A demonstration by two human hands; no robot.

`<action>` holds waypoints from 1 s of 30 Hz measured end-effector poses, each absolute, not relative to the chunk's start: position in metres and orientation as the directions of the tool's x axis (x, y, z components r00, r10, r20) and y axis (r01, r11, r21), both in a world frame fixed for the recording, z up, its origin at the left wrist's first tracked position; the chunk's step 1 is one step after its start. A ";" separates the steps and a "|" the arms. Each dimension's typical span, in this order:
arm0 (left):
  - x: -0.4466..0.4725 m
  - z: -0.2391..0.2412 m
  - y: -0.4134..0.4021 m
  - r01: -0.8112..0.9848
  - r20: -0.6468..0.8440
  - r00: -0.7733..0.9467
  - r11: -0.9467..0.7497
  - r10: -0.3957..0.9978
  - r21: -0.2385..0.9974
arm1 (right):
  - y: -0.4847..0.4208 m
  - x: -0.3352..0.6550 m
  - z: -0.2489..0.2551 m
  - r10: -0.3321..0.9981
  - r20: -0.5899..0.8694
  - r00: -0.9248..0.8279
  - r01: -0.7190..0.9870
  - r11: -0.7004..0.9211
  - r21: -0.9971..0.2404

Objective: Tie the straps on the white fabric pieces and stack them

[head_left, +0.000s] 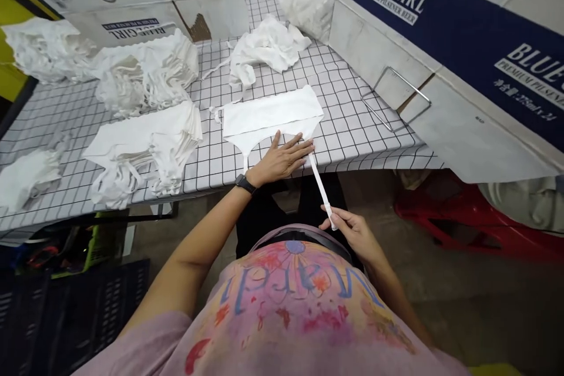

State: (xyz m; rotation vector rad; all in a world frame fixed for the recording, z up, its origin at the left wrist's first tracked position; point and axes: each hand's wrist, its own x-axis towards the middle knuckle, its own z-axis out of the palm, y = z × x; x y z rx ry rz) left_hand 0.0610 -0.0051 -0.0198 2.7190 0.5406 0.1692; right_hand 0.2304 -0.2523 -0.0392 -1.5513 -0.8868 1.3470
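Observation:
A white fabric piece lies flat near the front edge of a table covered in a black-and-white grid cloth. My left hand rests flat on the piece's lower edge, fingers stretched out. A narrow white strap runs from the piece down past the table edge. My right hand pinches the end of that strap, pulled taut below the table.
Stacks of folded white fabric pieces sit at the left, a loose pile at the back. Cardboard boxes wall the right and rear. A wire stand lies at the right. Red stools stand on the floor.

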 end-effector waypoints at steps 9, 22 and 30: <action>0.063 -0.020 -0.007 0.362 0.048 0.910 -0.846 0.411 0.390 | -0.275 0.243 -0.011 0.903 -0.376 0.210 -0.162 -0.347 -0.924; 0.056 -0.011 0.004 0.417 0.276 0.771 -0.782 0.574 0.462 | -0.206 0.241 0.022 0.935 -0.204 0.291 -0.009 -0.211 -0.978; 0.065 -0.005 0.071 0.520 0.232 0.739 -0.755 0.632 0.399 | -0.128 0.246 0.024 0.920 -0.070 0.386 0.135 -0.131 -0.982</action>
